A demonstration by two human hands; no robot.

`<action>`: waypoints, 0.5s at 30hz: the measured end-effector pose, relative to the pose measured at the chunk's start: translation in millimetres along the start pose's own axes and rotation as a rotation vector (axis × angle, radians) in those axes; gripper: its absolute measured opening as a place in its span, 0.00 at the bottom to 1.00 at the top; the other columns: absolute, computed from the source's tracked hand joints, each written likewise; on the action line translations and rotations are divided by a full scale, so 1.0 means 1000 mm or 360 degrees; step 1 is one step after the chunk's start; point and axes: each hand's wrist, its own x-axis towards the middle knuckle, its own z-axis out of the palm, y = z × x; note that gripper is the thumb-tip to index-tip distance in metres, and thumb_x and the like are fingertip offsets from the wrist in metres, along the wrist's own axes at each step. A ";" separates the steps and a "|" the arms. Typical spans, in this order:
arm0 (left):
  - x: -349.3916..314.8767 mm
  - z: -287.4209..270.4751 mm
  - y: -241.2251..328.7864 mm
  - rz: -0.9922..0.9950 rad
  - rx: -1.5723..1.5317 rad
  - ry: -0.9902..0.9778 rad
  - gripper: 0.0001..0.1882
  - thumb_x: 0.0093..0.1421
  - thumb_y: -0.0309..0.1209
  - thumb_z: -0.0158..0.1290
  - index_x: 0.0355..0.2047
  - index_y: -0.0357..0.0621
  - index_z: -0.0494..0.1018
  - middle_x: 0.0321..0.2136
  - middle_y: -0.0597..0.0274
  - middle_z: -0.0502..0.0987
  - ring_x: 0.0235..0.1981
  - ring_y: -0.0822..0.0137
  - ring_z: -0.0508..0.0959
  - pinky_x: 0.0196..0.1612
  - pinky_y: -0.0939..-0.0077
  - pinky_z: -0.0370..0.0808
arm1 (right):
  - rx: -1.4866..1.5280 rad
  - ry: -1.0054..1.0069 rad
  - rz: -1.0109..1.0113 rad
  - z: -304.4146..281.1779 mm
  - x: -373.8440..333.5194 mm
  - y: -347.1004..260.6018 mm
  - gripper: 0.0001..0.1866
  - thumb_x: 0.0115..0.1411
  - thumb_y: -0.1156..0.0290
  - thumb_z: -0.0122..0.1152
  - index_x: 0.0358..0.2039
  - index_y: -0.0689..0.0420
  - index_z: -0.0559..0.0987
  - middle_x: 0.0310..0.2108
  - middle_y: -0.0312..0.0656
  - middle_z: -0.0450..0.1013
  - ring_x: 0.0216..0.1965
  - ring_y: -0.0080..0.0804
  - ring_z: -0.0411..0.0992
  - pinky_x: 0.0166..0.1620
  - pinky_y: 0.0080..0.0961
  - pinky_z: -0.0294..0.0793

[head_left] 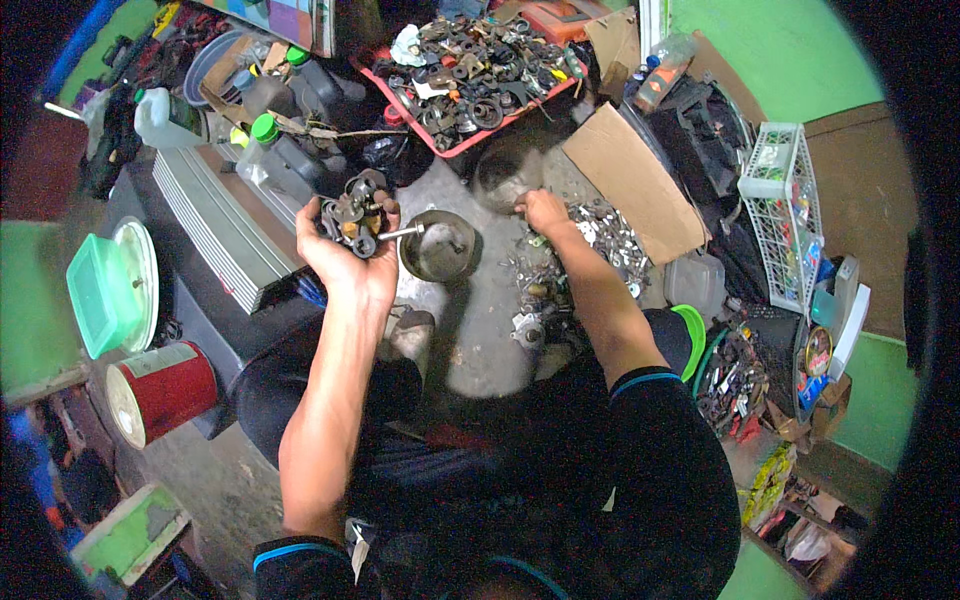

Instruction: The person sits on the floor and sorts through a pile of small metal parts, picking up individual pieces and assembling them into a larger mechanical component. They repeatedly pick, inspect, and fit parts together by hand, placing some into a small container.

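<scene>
My left hand point(350, 250) is raised, palm up, its fingers curled round a handful of small metal parts point(356, 212). These are dark and rounded, some brass-coloured, and a bolt point(404, 231) juts out to the right. Just right of them stands a round dark metal bowl point(436, 262) with little in it. Farther off, my right hand point(543, 212) is closed at the near rim of a second round bowl point(506, 182), which looks slightly blurred. Small silvery metal pieces point(610, 240) lie heaped beside my right forearm.
A red tray point(455, 150) piled with metal parts stands at the back. Cardboard point(640, 185) leans at the right, with a white plastic basket point(780, 210) beyond. Plastic bottles point(290, 165) and a grey ridged panel point(215, 225) are on the left, near a red can point(165, 393).
</scene>
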 end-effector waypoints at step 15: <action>-0.005 0.000 0.010 0.0007 -0.0083 -0.0094 0.22 0.58 0.43 0.41 0.39 0.35 0.69 0.34 0.49 0.76 0.30 0.55 0.76 0.35 0.62 0.75 | -0.0199 0.0126 0.0023 -0.037 -0.058 -0.027 0.11 0.57 0.63 0.57 0.38 0.49 0.82 0.36 0.54 0.77 0.40 0.51 0.75 0.44 0.44 0.74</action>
